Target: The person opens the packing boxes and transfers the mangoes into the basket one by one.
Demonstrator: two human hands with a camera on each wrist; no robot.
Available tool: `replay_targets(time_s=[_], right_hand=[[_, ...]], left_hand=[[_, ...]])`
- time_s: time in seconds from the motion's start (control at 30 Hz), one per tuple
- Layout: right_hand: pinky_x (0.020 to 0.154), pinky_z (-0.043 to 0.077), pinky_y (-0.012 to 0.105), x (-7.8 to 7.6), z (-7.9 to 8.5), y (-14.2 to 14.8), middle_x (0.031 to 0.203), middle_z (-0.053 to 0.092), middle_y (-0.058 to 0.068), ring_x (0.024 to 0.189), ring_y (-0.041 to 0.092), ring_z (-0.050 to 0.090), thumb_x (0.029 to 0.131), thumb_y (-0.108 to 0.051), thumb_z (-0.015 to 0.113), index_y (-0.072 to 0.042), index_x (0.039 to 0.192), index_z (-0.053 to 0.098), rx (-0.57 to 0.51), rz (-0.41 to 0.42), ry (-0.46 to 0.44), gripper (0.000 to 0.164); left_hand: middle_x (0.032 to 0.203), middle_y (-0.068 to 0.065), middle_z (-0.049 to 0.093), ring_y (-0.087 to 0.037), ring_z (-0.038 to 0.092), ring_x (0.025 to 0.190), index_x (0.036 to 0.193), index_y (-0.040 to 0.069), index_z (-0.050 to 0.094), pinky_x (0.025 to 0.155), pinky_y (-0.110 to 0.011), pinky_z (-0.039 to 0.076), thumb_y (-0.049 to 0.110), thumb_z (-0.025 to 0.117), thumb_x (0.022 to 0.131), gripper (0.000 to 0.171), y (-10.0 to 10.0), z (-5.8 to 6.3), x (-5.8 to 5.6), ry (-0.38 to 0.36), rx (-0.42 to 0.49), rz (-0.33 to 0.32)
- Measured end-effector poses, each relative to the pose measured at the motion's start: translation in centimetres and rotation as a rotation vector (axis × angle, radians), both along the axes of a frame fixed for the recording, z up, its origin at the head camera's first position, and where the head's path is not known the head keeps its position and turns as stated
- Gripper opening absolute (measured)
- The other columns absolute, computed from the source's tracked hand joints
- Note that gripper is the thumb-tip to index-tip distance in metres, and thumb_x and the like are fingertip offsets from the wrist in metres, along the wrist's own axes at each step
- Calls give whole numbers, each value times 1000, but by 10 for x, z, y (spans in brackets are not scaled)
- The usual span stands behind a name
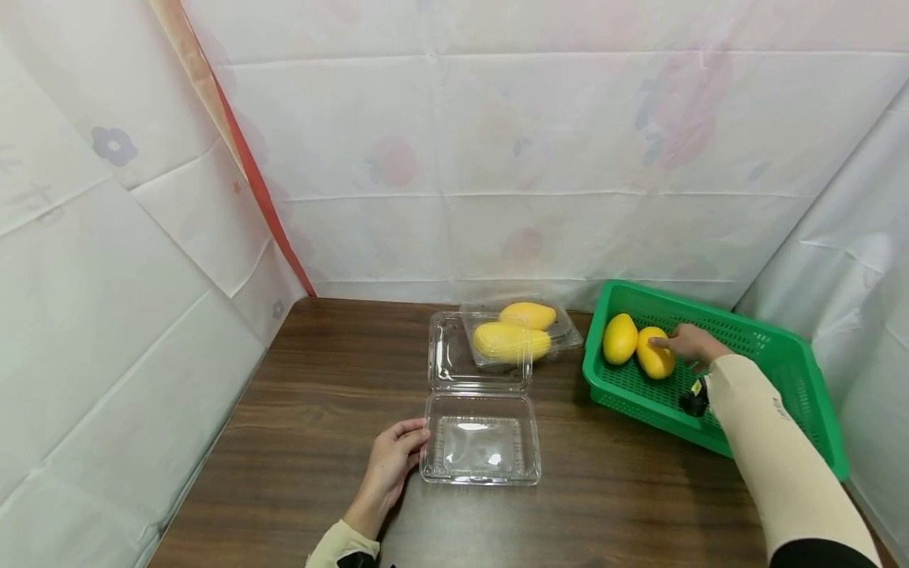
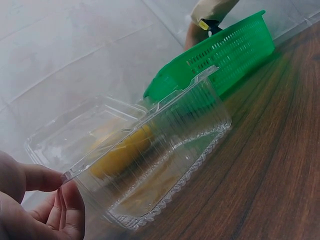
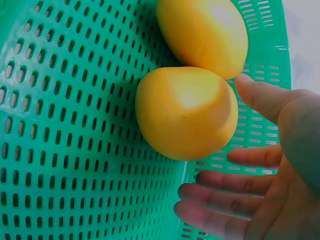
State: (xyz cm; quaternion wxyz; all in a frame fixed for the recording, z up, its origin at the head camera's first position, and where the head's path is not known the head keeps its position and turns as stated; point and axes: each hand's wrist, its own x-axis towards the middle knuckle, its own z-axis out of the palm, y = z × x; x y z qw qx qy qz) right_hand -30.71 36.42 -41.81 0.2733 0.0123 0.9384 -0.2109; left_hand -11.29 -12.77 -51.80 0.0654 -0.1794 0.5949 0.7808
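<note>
An empty clear plastic clamshell container [image 1: 477,442] lies on the table with its lid [image 1: 454,355] folded back. My left hand [image 1: 392,461] pinches the left rim of its base between thumb and fingers, which the left wrist view shows close up. Over in the green basket [image 1: 774,394], my right hand [image 1: 690,345] reaches to the nearer of two yellow mangoes [image 1: 655,359]. In the right wrist view the right hand [image 3: 270,165] has its fingers spread beside that mango [image 3: 185,115], not closed round it. The other mango [image 1: 620,339] lies against it on the left.
Behind the open lid stands a second clear container [image 1: 566,335] with two yellow mangoes [image 1: 527,315] in it. The basket's raised green rim runs round the right hand. White patterned sheeting [image 1: 525,158] hangs behind the wooden table [image 1: 319,394].
</note>
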Motion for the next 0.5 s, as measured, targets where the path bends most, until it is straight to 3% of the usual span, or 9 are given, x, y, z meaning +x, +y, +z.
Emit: replay_targets(time_s=[0.13,0.23,0.5], right_hand=[[81,57,49,-1,1,4,137,30,46,108,49,54,99,-54,43,24,140,21,-12,16,-6,91],[82,56,50,-1,3,4,137,30,46,106,48,54,99,-53,44,23,140,22,-20,24,-6,90],[84,55,53,2,17,-6,139,29,45,119,56,44,101,-46,45,21,140,28,-26,65,35,79]], left_hand=[[85,3,62,-7,58,73,122,-14,53,65,-18,52,2,61,92,35,0,0,-1,2,3,-1],[85,2,62,-7,58,73,121,-13,54,65,-18,52,2,61,92,33,-1,0,-1,2,2,2],[83,4,63,-7,58,72,120,-12,55,65,-18,51,2,61,92,32,0,0,-2,3,2,5]])
